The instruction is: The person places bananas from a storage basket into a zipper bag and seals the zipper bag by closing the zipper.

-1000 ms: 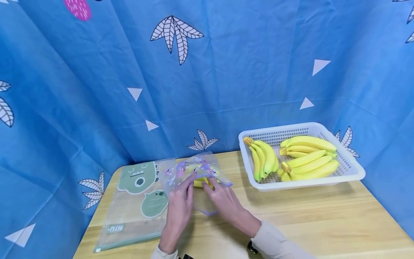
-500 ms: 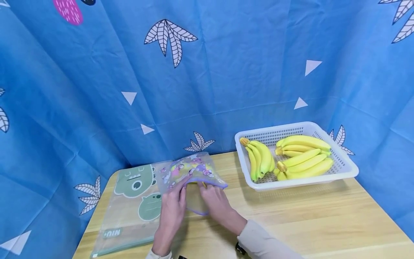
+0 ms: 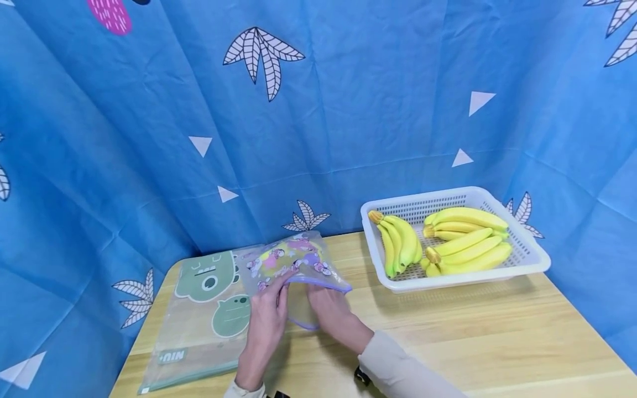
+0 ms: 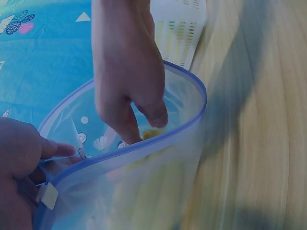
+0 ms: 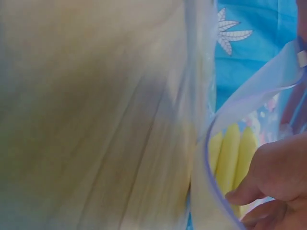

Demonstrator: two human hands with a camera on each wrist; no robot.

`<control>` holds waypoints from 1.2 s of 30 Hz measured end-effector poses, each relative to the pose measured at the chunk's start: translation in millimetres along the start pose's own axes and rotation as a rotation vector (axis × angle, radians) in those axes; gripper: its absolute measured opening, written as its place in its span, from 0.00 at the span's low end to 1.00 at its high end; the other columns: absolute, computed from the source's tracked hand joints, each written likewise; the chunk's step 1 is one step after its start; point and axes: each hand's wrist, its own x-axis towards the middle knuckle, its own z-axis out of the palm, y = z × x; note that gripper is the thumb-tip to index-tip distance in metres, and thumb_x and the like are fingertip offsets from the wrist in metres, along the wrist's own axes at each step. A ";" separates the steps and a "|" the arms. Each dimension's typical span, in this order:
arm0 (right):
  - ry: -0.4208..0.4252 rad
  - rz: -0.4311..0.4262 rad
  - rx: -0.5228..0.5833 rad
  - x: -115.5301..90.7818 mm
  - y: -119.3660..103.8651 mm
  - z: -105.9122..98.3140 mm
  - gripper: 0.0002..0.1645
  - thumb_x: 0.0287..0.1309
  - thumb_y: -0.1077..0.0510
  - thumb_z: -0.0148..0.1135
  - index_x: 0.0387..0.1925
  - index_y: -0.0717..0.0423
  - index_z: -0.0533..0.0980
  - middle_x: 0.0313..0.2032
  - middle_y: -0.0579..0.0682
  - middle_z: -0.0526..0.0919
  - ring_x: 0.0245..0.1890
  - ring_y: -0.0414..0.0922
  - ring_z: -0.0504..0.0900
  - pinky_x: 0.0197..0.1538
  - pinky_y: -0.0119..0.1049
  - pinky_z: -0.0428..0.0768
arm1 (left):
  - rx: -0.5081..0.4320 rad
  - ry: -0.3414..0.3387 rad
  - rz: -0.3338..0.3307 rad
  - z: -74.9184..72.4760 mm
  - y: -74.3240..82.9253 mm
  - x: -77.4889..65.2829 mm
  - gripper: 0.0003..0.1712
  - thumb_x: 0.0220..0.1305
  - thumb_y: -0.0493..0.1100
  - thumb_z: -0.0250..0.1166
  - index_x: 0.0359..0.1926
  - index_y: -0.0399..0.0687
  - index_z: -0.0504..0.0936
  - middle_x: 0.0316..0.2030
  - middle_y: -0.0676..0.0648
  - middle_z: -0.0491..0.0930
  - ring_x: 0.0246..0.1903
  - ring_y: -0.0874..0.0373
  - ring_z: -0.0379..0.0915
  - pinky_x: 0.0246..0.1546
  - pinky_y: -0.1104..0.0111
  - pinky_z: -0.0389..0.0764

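Observation:
A clear zip bag (image 3: 323, 270) with a purple zip edge and printed cartoon figures lies with its mouth toward me, a bunch of bananas (image 5: 230, 158) inside. With thumb and fingers, my left hand (image 3: 266, 315) pinches the left part of its upper edge, near the white slider (image 4: 48, 195). My right hand (image 3: 332, 312) reaches through the mouth, its fingers hidden from the head view. The left wrist view shows that hand's thumb and fingers around the bananas' brownish stem (image 4: 152, 133); how firmly they grip is unclear.
A larger clear bag (image 3: 194, 334) with green dinosaur prints lies flat at the left, partly under the smaller one. At the right, a white perforated basket (image 3: 478, 280) holds 3 banana bunches (image 3: 468, 257). A blue curtain (image 3: 318, 121) hangs behind the wooden table (image 3: 448, 342).
My right hand has moved deeper into the zip bag, and the bananas have slid farther in with it. My left hand still holds the bag's edge. The head view has shifted slightly.

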 end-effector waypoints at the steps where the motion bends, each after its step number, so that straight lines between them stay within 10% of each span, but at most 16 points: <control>1: -0.004 -0.008 -0.005 -1.5 -0.6 -2.5 0.37 0.39 0.73 0.73 0.57 0.69 0.75 0.30 0.54 0.84 0.22 0.45 0.83 0.24 0.31 0.83 | -0.002 0.001 -0.002 0.3 -0.4 -0.2 0.17 0.67 0.29 0.66 0.53 0.47 0.88 0.48 0.40 0.88 0.48 0.44 0.85 0.45 0.52 0.87; 11: -0.095 -0.146 0.190 -25.7 10.8 -58.4 0.38 0.42 0.79 0.67 0.61 0.66 0.76 0.56 0.61 0.81 0.51 0.53 0.83 0.51 0.38 0.86 | -0.002 0.012 -0.009 -1.4 -1.2 4.5 0.15 0.68 0.30 0.65 0.53 0.45 0.88 0.46 0.40 0.88 0.39 0.49 0.87 0.43 0.53 0.87; 20: 0.063 -0.071 0.452 -35.6 46.0 -100.7 0.21 0.56 0.77 0.62 0.51 0.62 0.83 0.46 0.58 0.88 0.40 0.50 0.89 0.42 0.34 0.88 | -0.002 -0.025 -0.046 -2.4 1.6 9.0 0.14 0.71 0.33 0.63 0.52 0.45 0.88 0.45 0.42 0.89 0.44 0.47 0.87 0.44 0.53 0.87; 29: 0.333 0.071 0.343 -43.5 104.7 -123.0 0.17 0.52 0.76 0.69 0.45 0.66 0.84 0.38 0.59 0.89 0.34 0.51 0.89 0.35 0.40 0.88 | -0.015 -0.068 -0.081 -4.9 1.9 8.1 0.13 0.72 0.34 0.62 0.53 0.44 0.88 0.47 0.42 0.88 0.47 0.47 0.86 0.47 0.55 0.87; 36: 0.214 0.293 0.233 -44.6 150.2 -133.8 0.18 0.56 0.71 0.68 0.50 0.70 0.81 0.47 0.69 0.84 0.44 0.66 0.84 0.44 0.61 0.84 | -0.017 -0.070 -0.087 -4.9 1.6 6.6 0.12 0.72 0.34 0.63 0.52 0.44 0.88 0.46 0.42 0.89 0.46 0.47 0.86 0.46 0.56 0.87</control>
